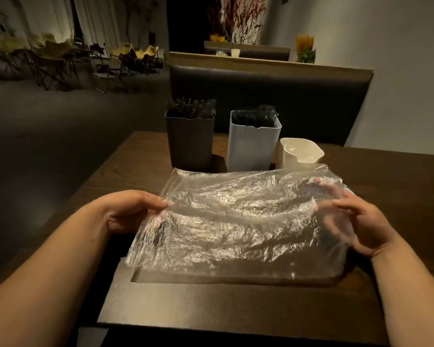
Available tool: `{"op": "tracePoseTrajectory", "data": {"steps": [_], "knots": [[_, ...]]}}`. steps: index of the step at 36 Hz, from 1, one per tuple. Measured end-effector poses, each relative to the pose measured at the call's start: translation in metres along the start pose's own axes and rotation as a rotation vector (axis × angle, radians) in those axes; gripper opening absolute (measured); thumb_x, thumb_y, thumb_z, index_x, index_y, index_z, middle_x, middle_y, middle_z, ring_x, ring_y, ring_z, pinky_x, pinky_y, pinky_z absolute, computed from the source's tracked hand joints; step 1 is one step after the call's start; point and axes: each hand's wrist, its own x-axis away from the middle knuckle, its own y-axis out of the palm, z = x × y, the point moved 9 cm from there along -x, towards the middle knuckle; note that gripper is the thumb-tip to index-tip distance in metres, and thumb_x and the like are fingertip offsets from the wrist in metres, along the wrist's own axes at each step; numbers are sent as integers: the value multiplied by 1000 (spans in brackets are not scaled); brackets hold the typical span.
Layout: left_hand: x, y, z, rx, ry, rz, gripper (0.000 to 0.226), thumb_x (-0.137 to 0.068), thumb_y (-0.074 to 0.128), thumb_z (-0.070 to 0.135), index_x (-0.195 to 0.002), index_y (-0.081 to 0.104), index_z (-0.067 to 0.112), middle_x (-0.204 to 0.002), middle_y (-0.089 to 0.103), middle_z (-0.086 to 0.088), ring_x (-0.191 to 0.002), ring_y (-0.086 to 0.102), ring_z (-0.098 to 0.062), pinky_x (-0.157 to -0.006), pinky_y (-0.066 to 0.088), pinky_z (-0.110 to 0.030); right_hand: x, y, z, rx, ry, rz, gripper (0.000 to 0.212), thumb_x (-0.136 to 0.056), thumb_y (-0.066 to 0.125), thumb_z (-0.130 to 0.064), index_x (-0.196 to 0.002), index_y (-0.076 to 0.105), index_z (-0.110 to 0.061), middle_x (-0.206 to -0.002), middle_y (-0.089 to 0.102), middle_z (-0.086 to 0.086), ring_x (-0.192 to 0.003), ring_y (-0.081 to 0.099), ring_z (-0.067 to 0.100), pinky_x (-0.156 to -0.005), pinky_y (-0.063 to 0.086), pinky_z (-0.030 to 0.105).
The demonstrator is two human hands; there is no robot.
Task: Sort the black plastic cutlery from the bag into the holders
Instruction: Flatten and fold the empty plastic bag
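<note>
1 clear bag (pixel 236 221) held just over the counter (pixel 236 301). 2 hands pinch it: left hand (pixel 130 211) on its left edge, right hand (pixel 361 226) on its right edge. 3 holders behind: black holder (pixel 189 144) and white holder (pixel 252 146) both hold cutlery (pixel 193 108); cream holder (pixel 301 152) sits rightmost.

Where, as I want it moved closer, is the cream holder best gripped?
Probably pinch the cream holder by its right wall, coming from above and the right: its open top looks empty, so fingers can go inside, while the white holder crowds its left and the bag is held in front.
</note>
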Motion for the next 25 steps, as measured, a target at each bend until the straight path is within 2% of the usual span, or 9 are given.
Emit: {"op": "tracePoseTrajectory", "data": {"steps": [3,5,8,12,15,17,19,21,25], "knots": [[-3,-3,4,10,23,19,16,-86,61,4,-90,75,-2,-93,74,-21,-74,74,-28,-63,63,-37,-3,-11,0,148,3,47,43,-101,38,-4,-133,62,-21,-82,69,24,-57,62,27,-46,52,30],[-4,-8,5,13,37,36,12,-82,66,6,-93,69,1,-89,73,-18,-71,73,-26,-61,62,-35,-5,-13,2,222,24,67,46,-101,42,-4,-128,67,-32,-103,62,39,-81,56,41,-60,49,36],[-2,-15,9,98,97,47,22,-80,69,8,-101,65,4,-96,66,-16,-80,66,-26,-66,61,-34,-6,-11,2,158,25,61,44,-101,45,-6,-120,72,-35,-127,53,40,-105,43,46,-73,49,41],[7,-8,14,252,200,-76,50,-69,85,9,-117,73,14,-106,72,-19,-79,73,-29,-65,64,-40,-5,-3,-2,13,-3,43,46,-96,44,-7,-116,74,-37,-123,70,12,-98,61,45,-81,57,44],[14,4,18,338,308,-266,89,-38,102,10,-121,74,26,-116,72,-18,-81,76,-29,-59,63,-40,2,7,-11,-68,-89,24,38,-87,52,-12,-91,82,-34,-105,77,8,-82,69,37,-65,62,40],[9,-3,19,376,359,-316,80,-44,101,8,-117,75,26,-110,73,-17,-78,76,-27,-56,63,-37,5,9,-13,-110,-120,18,14,-69,76,-22,-79,83,-28,-89,78,8,-75,76,22,-61,63,35],[9,-1,22,448,363,-367,48,-80,78,1,-125,70,16,-119,69,-22,-96,74,-33,-76,63,-41,0,0,-8,-126,-122,-10,58,-36,98,-32,-89,80,-19,-92,75,15,-72,74,24,-62,61,37],[7,-2,21,479,383,-346,37,-96,46,-4,-126,63,7,-124,64,-28,-109,68,-40,-93,57,-50,-9,-21,2,-126,-98,41,77,-31,100,-34,-98,71,-12,-101,64,24,-76,68,28,-64,60,38],[6,-6,13,335,273,-32,25,-76,49,4,-96,65,4,-76,68,-19,-55,70,-27,-51,61,-37,-8,-18,1,-201,-83,63,43,-52,78,-31,-84,71,-5,-87,65,17,-76,63,30,-65,59,39]]}}
